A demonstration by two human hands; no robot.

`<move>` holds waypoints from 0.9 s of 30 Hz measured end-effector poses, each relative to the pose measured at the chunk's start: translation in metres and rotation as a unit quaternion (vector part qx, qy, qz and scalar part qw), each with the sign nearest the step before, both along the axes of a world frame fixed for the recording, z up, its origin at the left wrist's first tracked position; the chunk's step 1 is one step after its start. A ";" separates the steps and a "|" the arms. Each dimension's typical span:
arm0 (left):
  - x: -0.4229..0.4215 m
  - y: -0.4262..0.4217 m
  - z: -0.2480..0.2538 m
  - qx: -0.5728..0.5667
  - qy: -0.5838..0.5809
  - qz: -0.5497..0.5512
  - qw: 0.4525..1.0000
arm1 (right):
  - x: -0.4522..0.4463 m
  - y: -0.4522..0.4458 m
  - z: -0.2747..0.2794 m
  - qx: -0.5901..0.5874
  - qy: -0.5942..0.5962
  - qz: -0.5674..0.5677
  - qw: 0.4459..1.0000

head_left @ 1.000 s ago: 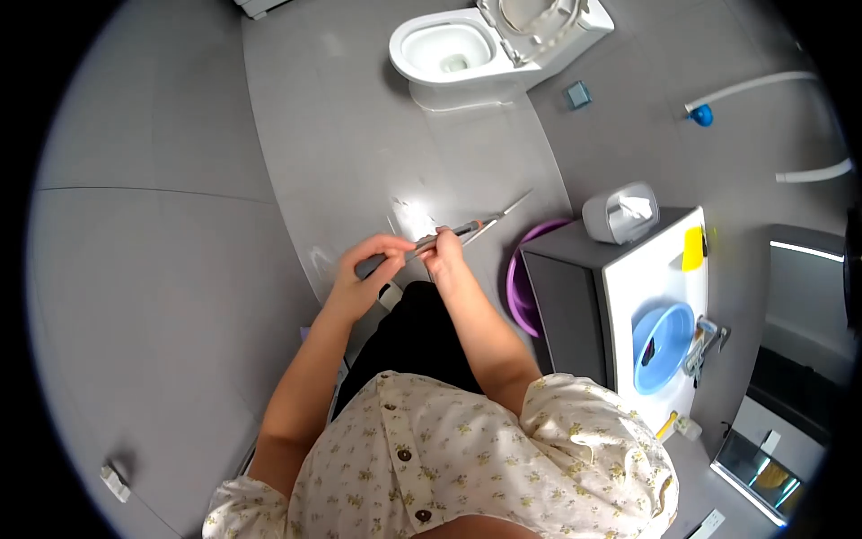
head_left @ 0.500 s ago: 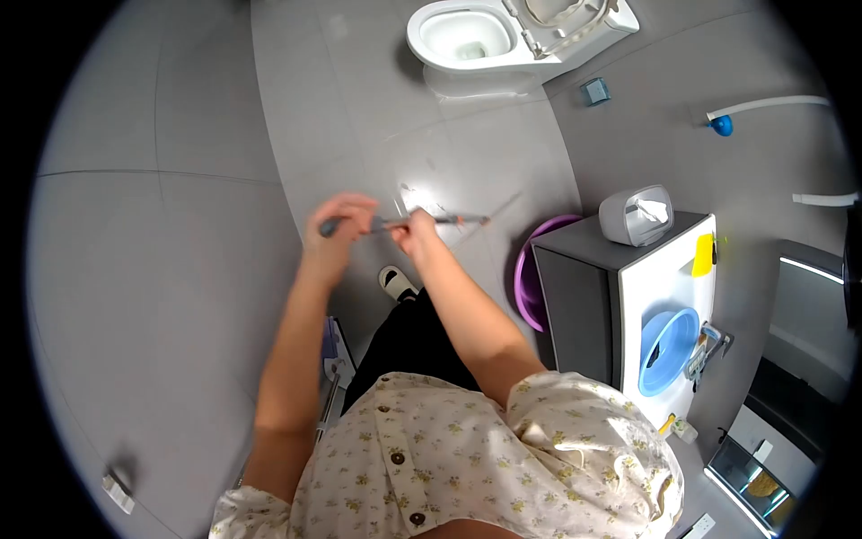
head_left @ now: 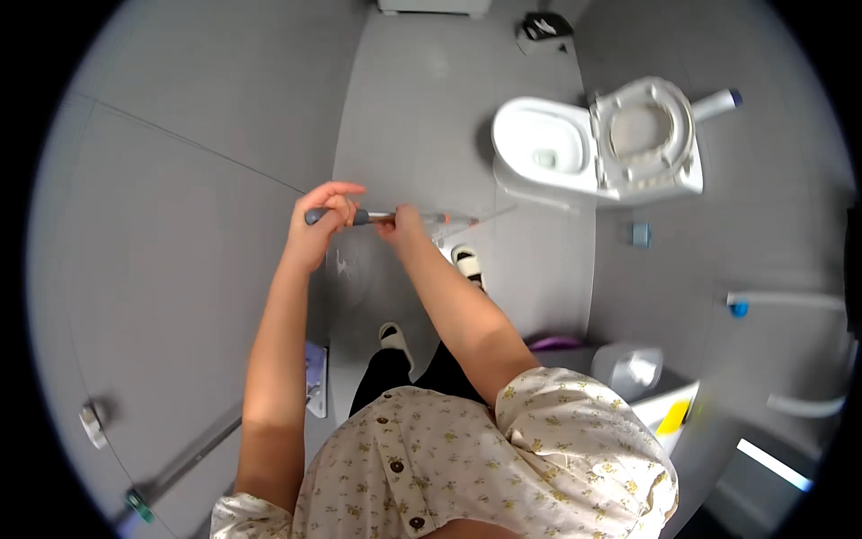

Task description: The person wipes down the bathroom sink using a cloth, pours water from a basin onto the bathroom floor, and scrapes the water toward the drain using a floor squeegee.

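A floor squeegee with a grey grip, a metal shaft and orange bands points away from me to the right. Its thin head is blurred near the floor. My left hand is round the grey grip at the upper end, index finger stretched out. Farther down, my right hand is closed on the shaft. Below it, one of my feet wears a white slipper; the other slipper is farther back.
A white toilet with its lid up stands ahead on the right. Behind it is a small bin with a black top. A cabinet with a yellow cloth and a purple basin are at lower right. A grey wall runs along my left.
My view has shifted forward: the toilet sits lower and farther right, and the cabinet has slid toward the bottom edge. A second slipper shows. Both hands stay on the squeegee.
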State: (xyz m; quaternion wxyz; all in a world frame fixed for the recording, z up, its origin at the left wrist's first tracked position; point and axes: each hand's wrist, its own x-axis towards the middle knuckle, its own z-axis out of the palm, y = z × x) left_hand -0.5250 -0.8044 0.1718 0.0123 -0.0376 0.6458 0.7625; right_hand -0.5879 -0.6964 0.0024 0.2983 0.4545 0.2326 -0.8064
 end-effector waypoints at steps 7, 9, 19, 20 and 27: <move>-0.053 0.069 0.046 -0.134 0.034 0.044 0.989 | -0.066 0.034 -0.006 -0.153 0.067 0.045 0.985; -0.062 0.087 0.062 -0.179 0.059 0.073 0.979 | -0.076 0.054 0.028 -0.028 0.428 0.259 0.865; -0.011 0.126 0.099 0.096 0.117 0.338 0.929 | -0.058 0.077 0.188 -0.136 0.160 0.383 0.900; -0.002 0.123 0.083 0.099 0.117 0.342 0.927 | -0.050 0.081 0.193 -0.119 0.094 0.392 0.907; 0.029 0.169 -0.036 0.321 -0.194 0.411 0.831 | -0.021 0.121 0.187 -0.215 -0.008 0.499 0.839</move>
